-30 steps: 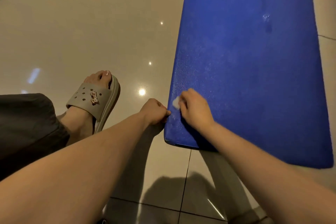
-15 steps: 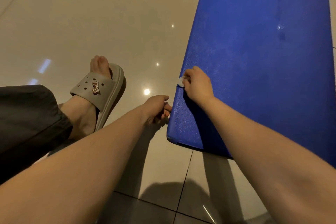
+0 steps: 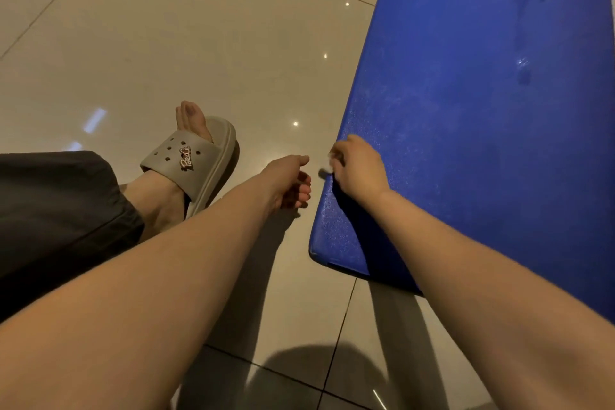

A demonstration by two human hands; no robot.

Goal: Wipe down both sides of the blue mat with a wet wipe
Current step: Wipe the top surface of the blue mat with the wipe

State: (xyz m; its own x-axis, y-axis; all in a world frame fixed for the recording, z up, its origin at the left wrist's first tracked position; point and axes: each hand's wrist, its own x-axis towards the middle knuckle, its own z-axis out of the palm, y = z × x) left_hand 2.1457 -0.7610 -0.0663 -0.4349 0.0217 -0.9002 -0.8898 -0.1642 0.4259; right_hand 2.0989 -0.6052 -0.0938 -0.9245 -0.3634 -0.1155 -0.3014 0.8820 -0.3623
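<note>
The right hand (image 3: 357,168) sits at the left edge of the blue mat (image 3: 466,110), flat on the floor (image 3: 166,27), clenched round a blurred wet wipe (image 3: 332,154). The left hand (image 3: 288,181) hangs loose and empty, just beside. Unheld, the mat could skid, and the wipe could slip off the edge.

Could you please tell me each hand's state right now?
Left hand: open, holding nothing.
Right hand: grips the wet wipe, on the blue mat.

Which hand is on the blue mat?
The right hand, fingers curled at the left edge of the blue mat. The left hand hangs loosely open over the floor beside it.
</note>
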